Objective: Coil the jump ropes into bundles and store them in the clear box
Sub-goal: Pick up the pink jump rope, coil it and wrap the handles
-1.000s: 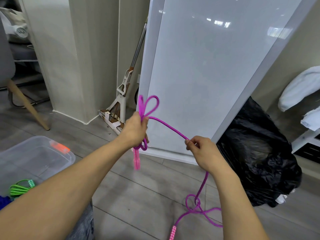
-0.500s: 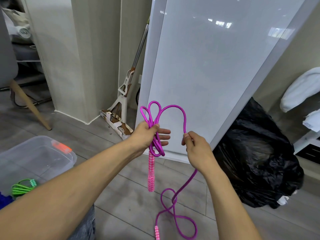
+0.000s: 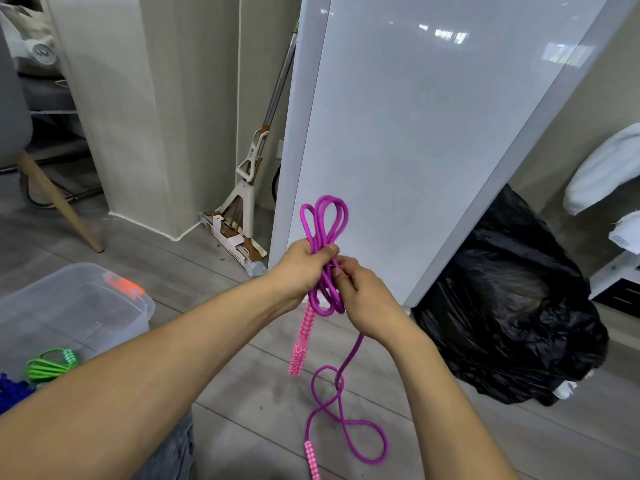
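My left hand [image 3: 303, 268] grips a bunch of loops of the purple jump rope [image 3: 325, 220], which stick up above the fist. One pink patterned handle [image 3: 300, 336] dangles below that fist. My right hand [image 3: 360, 292] pinches the same rope right beside the left hand, touching the bundle. The rest of the rope hangs down and curls loosely on the floor [image 3: 346, 427], ending in the second pink handle [image 3: 311, 459]. The clear box [image 3: 131, 306] stands open at the lower left, with a coiled green rope [image 3: 52, 363] and a blue one [image 3: 12, 393] inside.
A white panel [image 3: 398, 133] leans against the wall straight ahead. A full black rubbish bag [image 3: 512, 306] sits to its right. A mop [image 3: 242, 209] stands in the corner, and a chair leg [image 3: 62, 206] slants at the far left. Grey plank flooring lies underfoot.
My right hand has come in from stretched out to the right and now meets the left. A further loop has been added to the bundle, and less rope lies on the floor.
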The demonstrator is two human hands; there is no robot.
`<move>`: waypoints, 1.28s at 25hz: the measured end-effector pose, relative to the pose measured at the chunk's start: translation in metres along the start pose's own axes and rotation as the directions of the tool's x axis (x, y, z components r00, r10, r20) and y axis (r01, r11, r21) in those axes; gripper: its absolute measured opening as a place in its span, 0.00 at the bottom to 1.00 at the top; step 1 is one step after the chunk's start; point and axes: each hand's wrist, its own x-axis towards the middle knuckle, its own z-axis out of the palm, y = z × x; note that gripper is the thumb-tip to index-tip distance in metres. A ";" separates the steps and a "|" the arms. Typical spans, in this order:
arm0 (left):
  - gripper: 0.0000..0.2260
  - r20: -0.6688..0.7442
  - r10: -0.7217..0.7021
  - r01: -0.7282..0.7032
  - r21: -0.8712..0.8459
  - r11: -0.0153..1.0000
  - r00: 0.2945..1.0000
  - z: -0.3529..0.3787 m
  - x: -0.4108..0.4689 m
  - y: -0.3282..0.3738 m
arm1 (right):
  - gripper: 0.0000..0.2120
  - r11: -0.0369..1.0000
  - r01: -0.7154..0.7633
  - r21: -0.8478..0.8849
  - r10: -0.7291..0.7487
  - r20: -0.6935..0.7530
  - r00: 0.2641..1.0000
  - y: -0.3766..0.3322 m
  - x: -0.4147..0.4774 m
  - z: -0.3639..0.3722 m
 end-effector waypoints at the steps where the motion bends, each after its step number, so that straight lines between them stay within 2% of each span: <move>1: 0.08 -0.027 0.008 -0.010 -0.090 0.996 1.000 -0.002 0.003 0.003 | 0.12 0.999 -0.014 0.037 0.014 -0.007 1.000 0.001 0.001 -0.001; 4: 0.05 -0.128 -0.009 -0.039 -0.369 0.929 0.992 -0.017 0.012 0.013 | 0.17 0.970 -0.123 0.208 0.103 0.104 0.989 0.005 0.000 -0.006; 6: 0.03 -0.217 -0.048 -0.048 -0.416 0.908 0.975 -0.030 0.019 0.018 | 0.18 0.951 -0.194 0.240 0.143 0.216 0.966 0.006 -0.004 -0.013; 8: 0.04 -0.306 -0.021 -0.083 -0.324 0.943 0.952 -0.042 0.026 0.019 | 0.18 0.952 -0.244 0.185 0.181 0.301 0.936 0.007 -0.010 -0.019; 10: 0.04 -0.356 0.105 -0.148 -0.095 0.984 0.928 -0.052 0.030 0.020 | 0.18 0.952 -0.293 0.089 0.253 0.310 0.916 0.013 -0.013 -0.028; 12: 0.05 -0.342 0.263 -0.212 0.179 0.961 0.902 -0.058 0.031 0.022 | 0.18 0.945 -0.320 -0.065 0.326 0.246 0.913 0.021 -0.014 -0.038; 14: 0.06 -0.282 0.384 -0.252 0.409 0.877 0.879 -0.059 0.027 0.024 | 0.17 0.919 -0.318 -0.232 0.352 0.122 0.928 0.026 -0.013 -0.046; 15: 0.05 -0.225 0.414 -0.269 0.481 0.834 0.882 -0.057 0.024 0.025 | 0.17 0.915 -0.308 -0.259 0.329 0.042 0.943 0.028 -0.012 -0.047; 18: 0.05 0.032 0.360 -0.312 0.575 0.756 0.932 -0.042 0.007 0.023 | 0.15 0.973 -0.210 -0.100 0.200 -0.102 0.975 0.026 -0.010 -0.047; 22: 0.09 0.214 0.208 -0.292 0.530 0.796 0.955 -0.019 -0.016 0.025 | 0.14 0.997 -0.073 0.017 0.074 -0.080 0.994 0.020 -0.007 -0.037; 25: 0.06 0.270 0.196 -0.315 0.522 0.792 0.943 -0.009 -0.021 0.021 | 0.13 0.999 -0.044 0.029 0.046 -0.049 0.998 0.019 -0.005 -0.033; 27: 0.03 0.308 0.201 -0.349 0.564 0.749 0.930 -0.009 -0.019 0.016 | 0.13 0.998 -0.033 0.050 0.034 -0.030 0.999 0.018 -0.006 -0.032; 29: 0.04 0.371 0.174 -0.383 0.624 0.681 0.912 -0.009 -0.017 0.011 | 0.12 0.997 -0.014 0.081 0.017 -0.032 0.999 0.017 -0.007 -0.031; 32: 0.06 0.411 0.157 -0.404 0.627 0.666 0.898 -0.009 -0.015 0.007 | 0.13 0.997 0.016 0.081 -0.012 -0.039 0.999 0.012 -0.007 -0.027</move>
